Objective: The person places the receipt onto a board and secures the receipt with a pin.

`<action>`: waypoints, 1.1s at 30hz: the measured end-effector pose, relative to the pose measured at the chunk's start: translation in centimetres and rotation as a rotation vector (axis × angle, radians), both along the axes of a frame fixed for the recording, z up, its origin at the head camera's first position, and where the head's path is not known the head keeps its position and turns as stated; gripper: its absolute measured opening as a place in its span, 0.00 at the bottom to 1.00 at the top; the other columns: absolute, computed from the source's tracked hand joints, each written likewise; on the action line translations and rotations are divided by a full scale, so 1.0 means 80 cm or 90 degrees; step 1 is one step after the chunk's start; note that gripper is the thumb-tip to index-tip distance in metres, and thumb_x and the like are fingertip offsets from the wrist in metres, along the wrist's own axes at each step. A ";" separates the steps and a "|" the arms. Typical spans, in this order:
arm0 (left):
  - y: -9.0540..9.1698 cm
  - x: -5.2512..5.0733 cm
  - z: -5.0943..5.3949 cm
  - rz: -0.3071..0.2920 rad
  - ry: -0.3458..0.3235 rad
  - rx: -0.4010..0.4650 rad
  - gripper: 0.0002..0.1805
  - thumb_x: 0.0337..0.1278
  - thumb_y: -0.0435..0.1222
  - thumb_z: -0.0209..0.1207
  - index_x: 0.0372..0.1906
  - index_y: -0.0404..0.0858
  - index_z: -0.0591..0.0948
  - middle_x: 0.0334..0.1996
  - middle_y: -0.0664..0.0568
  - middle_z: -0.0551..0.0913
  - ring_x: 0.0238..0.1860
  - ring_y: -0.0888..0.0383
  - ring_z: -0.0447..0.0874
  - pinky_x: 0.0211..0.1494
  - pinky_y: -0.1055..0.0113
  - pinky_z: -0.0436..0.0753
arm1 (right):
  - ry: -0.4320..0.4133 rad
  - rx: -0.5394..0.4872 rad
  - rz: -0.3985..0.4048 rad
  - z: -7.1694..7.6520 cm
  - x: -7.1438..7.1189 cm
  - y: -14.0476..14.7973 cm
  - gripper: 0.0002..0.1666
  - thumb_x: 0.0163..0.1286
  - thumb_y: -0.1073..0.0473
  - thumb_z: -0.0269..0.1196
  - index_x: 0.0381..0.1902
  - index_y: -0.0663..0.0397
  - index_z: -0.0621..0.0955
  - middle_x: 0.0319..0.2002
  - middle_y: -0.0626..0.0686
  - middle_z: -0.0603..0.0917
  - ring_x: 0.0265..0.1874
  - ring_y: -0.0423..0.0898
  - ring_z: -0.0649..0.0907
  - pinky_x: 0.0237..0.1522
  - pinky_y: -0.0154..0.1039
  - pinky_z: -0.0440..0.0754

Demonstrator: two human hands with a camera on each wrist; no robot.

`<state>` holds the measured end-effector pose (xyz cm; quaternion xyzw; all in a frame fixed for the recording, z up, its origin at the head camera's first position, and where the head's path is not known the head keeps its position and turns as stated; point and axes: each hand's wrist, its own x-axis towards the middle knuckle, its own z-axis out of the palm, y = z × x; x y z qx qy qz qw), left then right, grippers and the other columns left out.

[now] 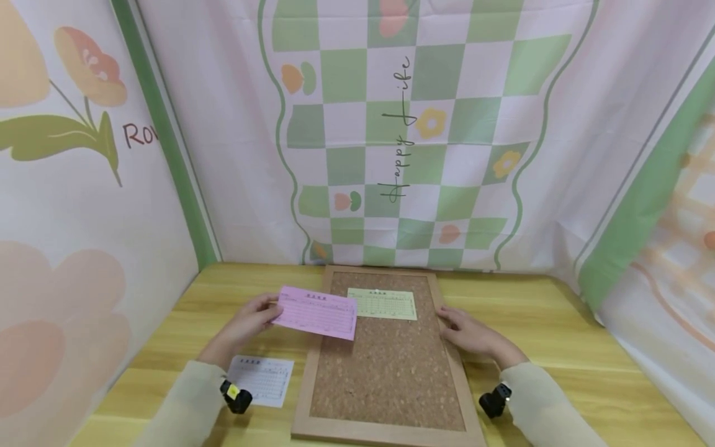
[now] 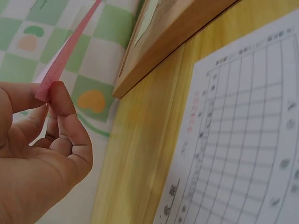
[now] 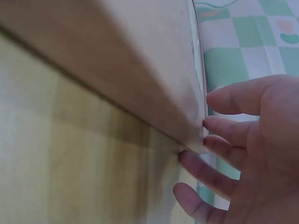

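Observation:
My left hand [image 1: 246,325] pinches the left edge of a pink printed form [image 1: 318,313] between thumb and fingers. The pink form is held over the left side of a wood-framed cork board [image 1: 385,372], its right end just overlapping a pale green form [image 1: 386,304]. That green form lies on the upper part of the cork. In the left wrist view the pink form [image 2: 63,63] appears nearly edge-on. My right hand [image 1: 475,335] is at the board's right frame, fingers spread and slightly bent, with fingertips [image 3: 210,123] against the frame's side.
A white printed form [image 1: 268,379] lies on the wooden table [image 1: 558,360], left of the board and partly behind the left wrist's camera. Behind the table hangs a green-and-white checkered curtain [image 1: 385,124]; a flowered curtain [image 1: 72,217] borders the left side.

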<state>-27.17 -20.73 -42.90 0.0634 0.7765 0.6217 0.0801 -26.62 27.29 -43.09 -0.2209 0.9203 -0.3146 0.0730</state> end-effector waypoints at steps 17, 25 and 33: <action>0.035 0.001 0.001 -0.035 0.011 0.003 0.23 0.74 0.34 0.53 0.67 0.29 0.71 0.47 0.46 0.80 0.44 0.57 0.79 0.56 0.53 0.76 | -0.021 -0.040 -0.020 0.027 0.006 -0.030 0.27 0.80 0.53 0.52 0.67 0.69 0.72 0.62 0.68 0.76 0.61 0.68 0.73 0.58 0.62 0.73; 0.054 -0.001 0.000 -0.056 0.016 0.023 0.22 0.74 0.33 0.53 0.67 0.28 0.70 0.47 0.45 0.79 0.44 0.57 0.80 0.57 0.52 0.76 | -0.032 -0.055 -0.021 0.034 0.006 -0.055 0.24 0.80 0.52 0.53 0.63 0.63 0.77 0.58 0.61 0.79 0.58 0.61 0.78 0.55 0.57 0.76; 0.074 -0.006 0.001 -0.067 0.034 0.045 0.23 0.72 0.31 0.53 0.66 0.24 0.69 0.46 0.44 0.79 0.42 0.60 0.79 0.55 0.56 0.78 | -0.075 -0.105 0.022 0.041 0.006 -0.078 0.26 0.81 0.45 0.50 0.59 0.59 0.80 0.55 0.59 0.82 0.57 0.57 0.79 0.55 0.57 0.76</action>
